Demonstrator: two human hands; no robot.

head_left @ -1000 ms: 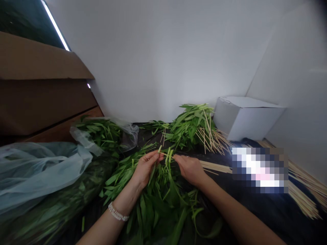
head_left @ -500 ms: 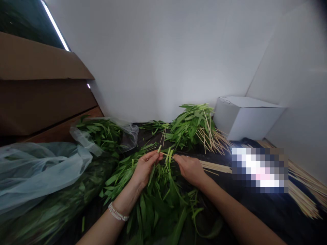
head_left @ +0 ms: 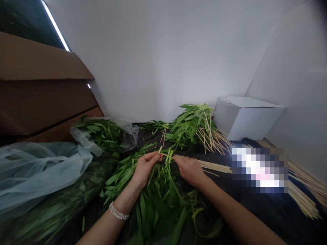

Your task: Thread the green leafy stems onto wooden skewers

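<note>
A thin bamboo skewer runs level between my hands, and my right hand is closed around its right part. Light green stems sit on the skewer close to my right fingers, their long leaves hanging below. At the skewer's left end, my left hand pinches a short pale stem end between thumb and forefinger. Whether the skewer's tip has passed through that stem I cannot tell. Loose leafy greens lie beneath and left of my hands.
At the back lies a heap of greens on skewers, beside a white box. Loose skewers lie to the right, partly behind a pixelated patch. Plastic bags with greens and a cardboard box stand at left.
Both hands keep nearly the same place and grip. The pale stem end in my left fingers has shifted very slightly; the stems on the skewer look the same.
</note>
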